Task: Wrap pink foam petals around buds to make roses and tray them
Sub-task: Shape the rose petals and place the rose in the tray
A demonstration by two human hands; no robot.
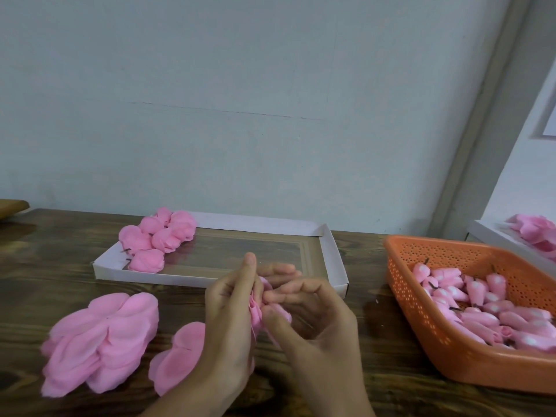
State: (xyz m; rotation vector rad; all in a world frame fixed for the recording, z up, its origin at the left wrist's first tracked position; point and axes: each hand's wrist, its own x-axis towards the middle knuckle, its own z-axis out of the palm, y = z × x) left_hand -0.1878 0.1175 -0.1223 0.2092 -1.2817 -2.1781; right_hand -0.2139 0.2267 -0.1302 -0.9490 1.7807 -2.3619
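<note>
Your half-made rose (257,311) sits between your hands, just in front of the near rim of the tray (331,257) and above the table (45,266). Your left grip (231,320) is closed on it, thumb and fingers pinching the gathered pink foam from the left. Your right grip (313,320) is closed on it too, fingertips curled in on the right side. The bud inside is mostly hidden, so you cannot tell how far the petal reaches round it.

The step in hand looks like wrapping.
- Pinch the base firmly with the left grip so the bud does not slide out.
- Use the right fingertips to lay the petal snug against the bud, each edge overlapping the one before.
- Foam springs back, so press each fold down before you shift your fingers.
- Leave the top edge loose and slightly flared; squeeze only low down.

For the next layer, the petals (99,341) lie front-left of the tray. Fresh buds (496,311) are in the basket (421,335) right of the tray. Finished roses (156,236) fill the tray's far-left corner, so set this one beside them, stem toward the left rim as theirs lie.
</note>
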